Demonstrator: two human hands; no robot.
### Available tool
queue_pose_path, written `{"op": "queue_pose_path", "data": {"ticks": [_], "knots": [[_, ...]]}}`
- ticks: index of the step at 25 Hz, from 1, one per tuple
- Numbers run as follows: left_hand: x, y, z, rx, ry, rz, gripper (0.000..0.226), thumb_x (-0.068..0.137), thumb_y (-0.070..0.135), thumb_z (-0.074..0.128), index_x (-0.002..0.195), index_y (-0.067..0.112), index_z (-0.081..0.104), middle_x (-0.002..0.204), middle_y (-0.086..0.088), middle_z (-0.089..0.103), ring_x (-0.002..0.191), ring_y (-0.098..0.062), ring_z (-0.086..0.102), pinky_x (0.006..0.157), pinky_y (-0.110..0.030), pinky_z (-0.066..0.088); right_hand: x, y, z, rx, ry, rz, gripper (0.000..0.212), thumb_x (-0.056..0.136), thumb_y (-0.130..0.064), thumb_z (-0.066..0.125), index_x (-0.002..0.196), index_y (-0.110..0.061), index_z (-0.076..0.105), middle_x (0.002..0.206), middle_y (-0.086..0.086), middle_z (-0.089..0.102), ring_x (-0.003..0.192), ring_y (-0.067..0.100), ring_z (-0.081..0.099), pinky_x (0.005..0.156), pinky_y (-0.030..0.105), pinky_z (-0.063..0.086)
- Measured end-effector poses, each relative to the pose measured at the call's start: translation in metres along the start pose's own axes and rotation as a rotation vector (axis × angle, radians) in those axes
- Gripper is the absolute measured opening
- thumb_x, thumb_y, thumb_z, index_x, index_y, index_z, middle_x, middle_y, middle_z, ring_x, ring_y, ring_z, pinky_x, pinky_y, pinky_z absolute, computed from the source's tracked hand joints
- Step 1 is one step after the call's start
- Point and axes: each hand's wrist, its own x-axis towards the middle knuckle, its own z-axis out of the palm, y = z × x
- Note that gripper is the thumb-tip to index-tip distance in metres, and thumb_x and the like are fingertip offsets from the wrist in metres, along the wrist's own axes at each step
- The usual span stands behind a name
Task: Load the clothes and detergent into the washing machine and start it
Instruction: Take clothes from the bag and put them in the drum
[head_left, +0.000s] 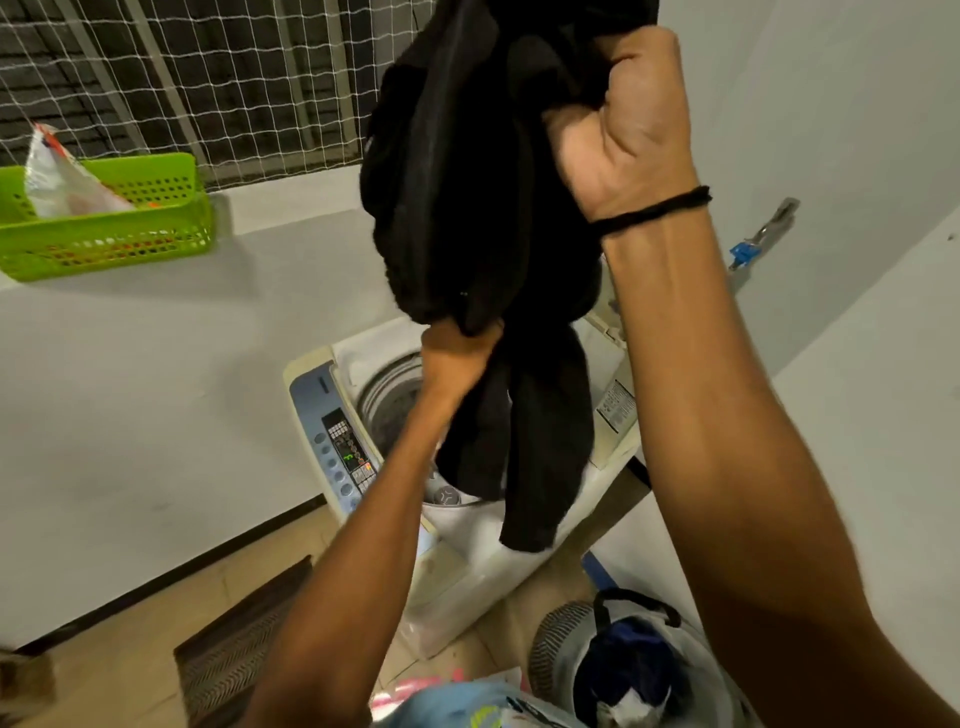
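The fingers (644, 62) of the right hand (623, 140) are curled tight round the bunched top of a black garment (467, 182), held high so its length hangs free. The left hand (460, 345) grips a fold lower down, likely to steer the loose end, which dangles over the open drum (395, 400) of the washing machine (457, 582). A pouch (62, 176), probably the detergent, sits in a green basket (130, 239) on the ledge, well apart. More clothes wait in the laundry basket (561, 639) on the floor.

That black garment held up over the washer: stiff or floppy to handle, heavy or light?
Probably floppy: the black garment bunches and droops below the right hand. Likely fairly light: the left hand grips just one fold.
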Motion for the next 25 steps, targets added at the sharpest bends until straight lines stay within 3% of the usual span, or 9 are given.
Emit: {"op": "queue_pose_path", "data": {"ticks": [2, 4, 6, 9, 13, 15, 21, 23, 25], "knots": [[0.04, -0.008, -0.013, -0.146, 0.038, -0.16, 0.02, 0.094, 0.024, 0.066, 0.1, 0.004, 0.068, 0.104, -0.017, 0.07, 0.098, -0.031, 0.066, 0.09, -0.032, 0.05, 0.001, 0.004, -0.013, -0.03, 0.014, 0.007, 0.028, 0.092, 0.01, 0.033, 0.108, 0.004, 0.055, 0.096, 0.021, 0.056, 0.083, 0.036, 0.054, 0.067, 0.04, 0.053], [0.064, -0.012, -0.031, -0.457, 0.014, -0.36, 0.026, 0.103, 0.013, 0.051, 0.078, 0.015, 0.05, 0.081, -0.002, 0.051, 0.072, -0.009, 0.049, 0.071, -0.018, 0.044, 0.005, 0.012, -0.036, -0.035, 0.084, 0.017, 0.04, 0.095, 0.007, 0.04, 0.134, 0.006, 0.047, 0.129, 0.032, 0.055, 0.108, 0.043, 0.056, 0.096, 0.053, 0.05], [0.079, -0.026, -0.04, -0.628, -0.001, -0.432, 0.017, 0.105, 0.006, 0.042, 0.092, 0.01, 0.052, 0.092, -0.005, 0.052, 0.077, -0.008, 0.047, 0.071, -0.017, 0.045, 0.007, 0.025, -0.058, -0.01, 0.168, 0.041, 0.049, 0.094, 0.007, 0.044, 0.143, 0.005, 0.041, 0.142, 0.031, 0.048, 0.123, 0.045, 0.053, 0.108, 0.056, 0.043], [0.072, -0.066, -0.037, -0.51, -0.122, -0.563, 0.037, 0.106, 0.002, 0.034, 0.14, -0.01, 0.044, 0.142, -0.022, 0.049, 0.094, -0.015, 0.052, 0.083, -0.02, 0.044, 0.005, 0.058, -0.091, -0.062, 0.365, 0.085, 0.046, 0.093, 0.01, 0.045, 0.139, 0.004, 0.046, 0.127, 0.027, 0.056, 0.11, 0.039, 0.056, 0.103, 0.049, 0.046], [0.057, -0.094, -0.023, -0.592, -0.133, -0.729, 0.024, 0.106, -0.002, 0.033, 0.101, -0.002, 0.057, 0.093, -0.022, 0.055, 0.067, -0.014, 0.056, 0.059, -0.012, 0.05, 0.002, 0.112, -0.133, -0.234, 0.496, 0.259, 0.04, 0.086, 0.018, 0.037, 0.115, -0.004, 0.055, 0.105, 0.017, 0.053, 0.098, 0.033, 0.051, 0.099, 0.042, 0.047], [0.052, -0.101, -0.012, -0.635, -0.114, -0.744, 0.021, 0.104, 0.002, 0.042, 0.12, 0.005, 0.056, 0.107, -0.019, 0.059, 0.094, -0.025, 0.06, 0.086, -0.03, 0.057, -0.003, 0.133, -0.158, -0.295, 0.487, 0.411, 0.042, 0.079, 0.02, 0.038, 0.109, -0.004, 0.054, 0.11, 0.017, 0.051, 0.105, 0.034, 0.05, 0.111, 0.054, 0.04], [0.012, -0.134, 0.027, 0.061, 0.052, -0.719, 0.059, 0.087, 0.014, 0.062, 0.14, -0.002, 0.044, 0.137, -0.026, 0.054, 0.128, -0.042, 0.052, 0.11, -0.044, 0.042, -0.055, 0.159, -0.25, -1.212, 0.375, 0.857, 0.053, 0.09, -0.008, 0.056, 0.141, -0.002, 0.044, 0.14, 0.018, 0.052, 0.122, 0.035, 0.055, 0.1, 0.044, 0.049], [-0.012, -0.126, 0.055, 0.057, 0.052, -0.625, 0.046, 0.085, 0.008, 0.059, 0.131, 0.003, 0.054, 0.128, -0.022, 0.062, 0.12, -0.039, 0.058, 0.103, -0.038, 0.044, -0.084, 0.157, -0.291, -1.222, 0.448, 0.97, 0.046, 0.091, -0.008, 0.054, 0.135, 0.003, 0.052, 0.135, 0.025, 0.057, 0.123, 0.04, 0.058, 0.1, 0.049, 0.052], [-0.061, -0.118, 0.099, 0.124, -0.209, -0.515, 0.028, 0.091, 0.007, 0.054, 0.115, 0.004, 0.068, 0.119, -0.016, 0.069, 0.114, -0.034, 0.063, 0.097, -0.032, 0.046, -0.124, 0.147, -0.331, -1.125, 0.537, 1.064, 0.042, 0.091, -0.006, 0.055, 0.131, 0.005, 0.054, 0.128, 0.026, 0.062, 0.112, 0.039, 0.065, 0.094, 0.046, 0.055]]}}
